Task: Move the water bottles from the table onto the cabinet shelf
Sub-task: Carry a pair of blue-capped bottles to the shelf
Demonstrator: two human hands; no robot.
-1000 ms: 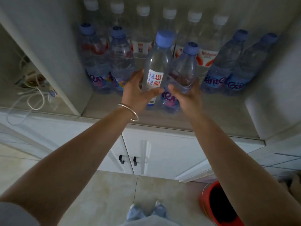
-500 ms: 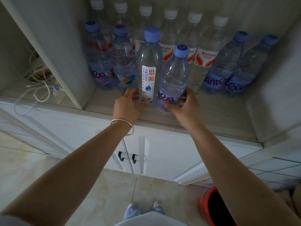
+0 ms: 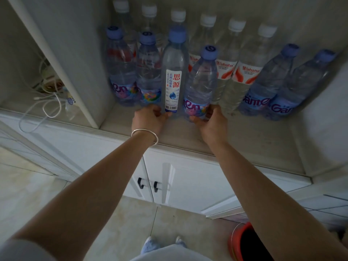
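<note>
Bare shelf front (image 3: 254, 140); bottles (image 3: 243, 72) behind

red bucket (image 3: 237, 242) cut off below

You are in a home interior. Indicators: a white built-in cabinet (image 3: 188, 178) with paired doors and black handles (image 3: 140, 183), an open shelf (image 3: 244, 140) stocked with retail water bottles (image 3: 199, 83), a side compartment containing a power strip and cables (image 3: 49, 102), a tiled floor (image 3: 33, 189), and a red bucket (image 3: 237, 242).
</note>
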